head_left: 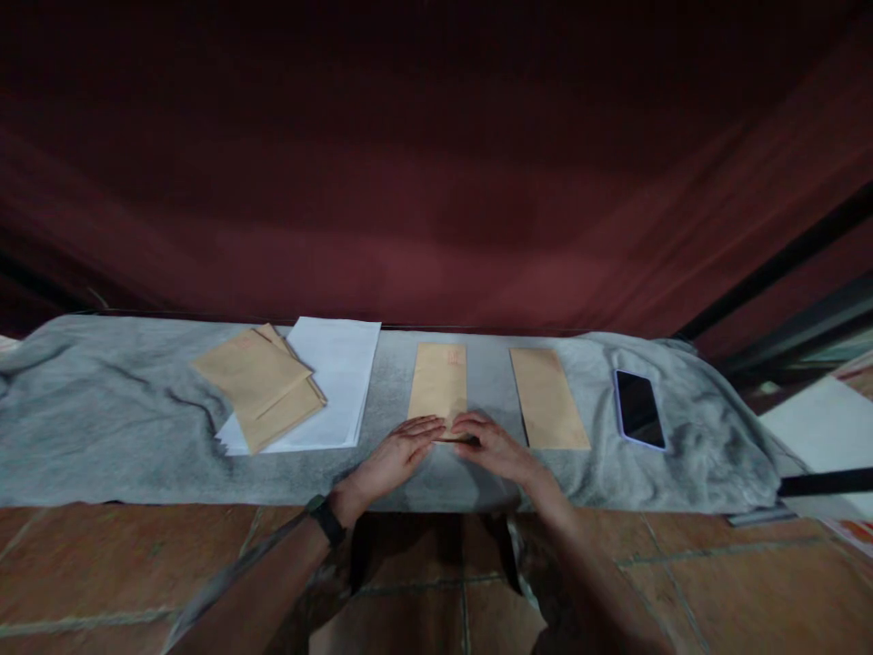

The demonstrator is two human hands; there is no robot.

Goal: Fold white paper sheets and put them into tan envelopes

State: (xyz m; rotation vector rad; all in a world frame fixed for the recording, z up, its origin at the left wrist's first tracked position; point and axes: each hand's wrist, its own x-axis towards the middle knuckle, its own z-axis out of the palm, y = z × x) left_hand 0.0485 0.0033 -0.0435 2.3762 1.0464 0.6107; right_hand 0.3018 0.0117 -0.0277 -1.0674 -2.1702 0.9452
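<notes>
A brown paper envelope (438,377) with small red print near its far end lies lengthwise in front of me. Both hands are at its near end, where a narrow edge looks lifted or folded. My left hand (394,459), a dark watch on its wrist, has its fingers together and bent over the near left corner. On the near right corner, my right hand (496,448) grips with curled fingers, its fingertips close to those of the left. The fingers and palms partly hide the near edge. To the right lies a second brown envelope (549,398), untouched.
On the left, several brown envelopes (252,373) overlap a stack of white paper (341,382). A phone (639,409) in a light purple case lies at the right. Grey cloth (136,409) covers the narrow table, with a dark red surface (436,227) behind and floor tiles below.
</notes>
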